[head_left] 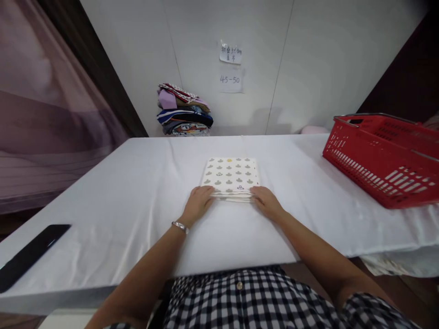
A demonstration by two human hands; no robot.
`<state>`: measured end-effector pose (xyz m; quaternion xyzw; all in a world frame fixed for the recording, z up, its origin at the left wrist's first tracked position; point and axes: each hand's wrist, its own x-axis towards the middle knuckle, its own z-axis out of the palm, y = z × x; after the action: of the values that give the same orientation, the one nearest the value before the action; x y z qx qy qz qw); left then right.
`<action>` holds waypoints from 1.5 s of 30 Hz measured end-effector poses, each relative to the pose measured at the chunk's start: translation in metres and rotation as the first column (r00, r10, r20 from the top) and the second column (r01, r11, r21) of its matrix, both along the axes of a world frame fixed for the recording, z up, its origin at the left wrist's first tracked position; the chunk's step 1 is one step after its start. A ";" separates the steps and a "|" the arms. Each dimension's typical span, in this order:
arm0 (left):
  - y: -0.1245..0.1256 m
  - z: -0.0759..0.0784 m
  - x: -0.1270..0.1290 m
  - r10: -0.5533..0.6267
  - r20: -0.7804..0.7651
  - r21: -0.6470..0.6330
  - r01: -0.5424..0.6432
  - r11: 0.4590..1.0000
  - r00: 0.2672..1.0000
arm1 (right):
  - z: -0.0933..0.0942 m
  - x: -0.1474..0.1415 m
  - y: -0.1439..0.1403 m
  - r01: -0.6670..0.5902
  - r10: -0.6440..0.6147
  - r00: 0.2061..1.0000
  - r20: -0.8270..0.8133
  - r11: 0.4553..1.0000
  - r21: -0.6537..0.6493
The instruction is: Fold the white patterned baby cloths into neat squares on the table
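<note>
A white cloth (pixel 230 175) with rows of small grey motifs lies folded into a thick rectangle in the middle of the table. My left hand (pixel 199 201) holds its near left corner, fingers over the top and thumb by the front edge. At the near right corner, my right hand (pixel 267 201) grips the cloth in the same way. Several layers show along the front edge between the hands. The undersides of both hands are hidden.
A white-covered table (pixel 137 192) spans the view. To the right stands a red plastic basket (pixel 370 160). A black phone-like slab (pixel 30 253) lies at the left edge. Folded fabrics (pixel 185 112) are stacked behind the table, by a wall with paper signs (pixel 231 81).
</note>
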<state>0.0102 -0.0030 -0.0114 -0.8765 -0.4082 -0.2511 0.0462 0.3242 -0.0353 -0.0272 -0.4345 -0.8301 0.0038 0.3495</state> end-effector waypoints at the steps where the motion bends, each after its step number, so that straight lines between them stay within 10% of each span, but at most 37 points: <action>1: 0.001 0.000 -0.004 0.018 0.012 0.005 -0.018 1.000 1.000 | 0.002 -0.001 0.000 0.000 0.000 1.000 -0.015 1.000 -0.004; 45: 0.009 0.004 0.023 -0.007 0.176 -0.124 0.030 0.992 0.984 | 0.005 -0.034 0.009 0.048 -0.047 0.998 0.051 0.998 -0.029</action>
<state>0.0327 0.0057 -0.0073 -0.8560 -0.4176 -0.3011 -0.0476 0.2904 -0.0262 -0.0219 -0.4593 -0.8279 -0.0027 0.3218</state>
